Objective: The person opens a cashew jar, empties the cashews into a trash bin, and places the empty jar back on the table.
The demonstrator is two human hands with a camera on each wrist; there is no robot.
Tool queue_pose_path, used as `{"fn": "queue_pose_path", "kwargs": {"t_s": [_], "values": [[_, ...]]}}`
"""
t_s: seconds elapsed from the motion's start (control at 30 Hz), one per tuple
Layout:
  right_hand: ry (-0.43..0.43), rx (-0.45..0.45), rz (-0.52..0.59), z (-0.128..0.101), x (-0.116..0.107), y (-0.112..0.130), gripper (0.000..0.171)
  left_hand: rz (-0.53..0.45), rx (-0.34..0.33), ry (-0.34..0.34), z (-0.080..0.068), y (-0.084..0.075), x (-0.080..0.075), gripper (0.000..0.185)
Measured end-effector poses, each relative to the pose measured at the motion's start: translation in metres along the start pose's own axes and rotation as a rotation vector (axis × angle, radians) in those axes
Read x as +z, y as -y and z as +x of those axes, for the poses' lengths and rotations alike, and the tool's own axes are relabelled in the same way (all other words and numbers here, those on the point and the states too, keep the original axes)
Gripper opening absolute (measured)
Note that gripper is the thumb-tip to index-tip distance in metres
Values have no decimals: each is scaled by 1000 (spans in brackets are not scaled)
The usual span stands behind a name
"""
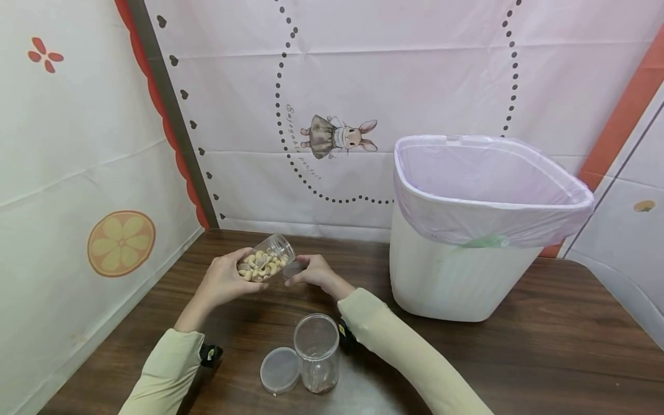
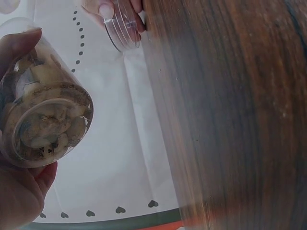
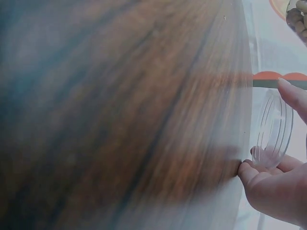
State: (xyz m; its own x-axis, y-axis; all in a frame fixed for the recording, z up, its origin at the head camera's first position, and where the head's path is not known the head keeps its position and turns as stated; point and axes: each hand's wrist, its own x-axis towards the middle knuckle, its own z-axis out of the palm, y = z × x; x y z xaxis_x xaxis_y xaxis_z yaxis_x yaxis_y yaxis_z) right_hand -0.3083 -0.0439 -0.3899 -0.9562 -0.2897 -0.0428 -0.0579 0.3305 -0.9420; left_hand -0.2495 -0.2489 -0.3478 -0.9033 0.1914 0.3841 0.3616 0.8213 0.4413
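In the head view my left hand (image 1: 226, 280) grips a clear jar (image 1: 266, 258) of cashew nuts, tilted with its mouth up and to the right. The left wrist view shows the jar's round base (image 2: 50, 127) with nuts packed against it. My right hand (image 1: 317, 272) holds a clear lid (image 1: 293, 269) by its edge, close to the jar's mouth but apart from it. In the right wrist view the ridged lid (image 3: 273, 129) stands on edge between thumb and fingers. The jar's mouth looks uncovered.
Nearer to me stand an uncovered clear jar (image 1: 317, 357) with a few brown bits at its bottom and, beside it, a flat translucent lid (image 1: 280, 370). A large white bin (image 1: 441, 276) with a lilac liner is at the right. Printed cloth (image 1: 342, 69) hangs behind the wooden table (image 1: 519, 363).
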Motion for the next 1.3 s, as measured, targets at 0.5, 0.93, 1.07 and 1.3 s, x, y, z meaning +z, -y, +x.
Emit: {"fn": "queue_pose_path", "kwargs": {"t_s": [0.5, 0.93, 1.07, 1.3], "values": [[0, -27, 60, 0, -1, -2, 61, 6, -9, -3, -2, -1, -1, 80], [4, 22, 156, -4, -9, -5, 66, 2, -3, -20, -3, 0, -3, 81], [6, 34, 187, -9, -16, -2, 65, -5, 0, -27, -2, -1, -4, 81], [13, 36, 270, -15, -30, 2, 67, -19, 15, -28, 3, -5, -3, 82]]}}
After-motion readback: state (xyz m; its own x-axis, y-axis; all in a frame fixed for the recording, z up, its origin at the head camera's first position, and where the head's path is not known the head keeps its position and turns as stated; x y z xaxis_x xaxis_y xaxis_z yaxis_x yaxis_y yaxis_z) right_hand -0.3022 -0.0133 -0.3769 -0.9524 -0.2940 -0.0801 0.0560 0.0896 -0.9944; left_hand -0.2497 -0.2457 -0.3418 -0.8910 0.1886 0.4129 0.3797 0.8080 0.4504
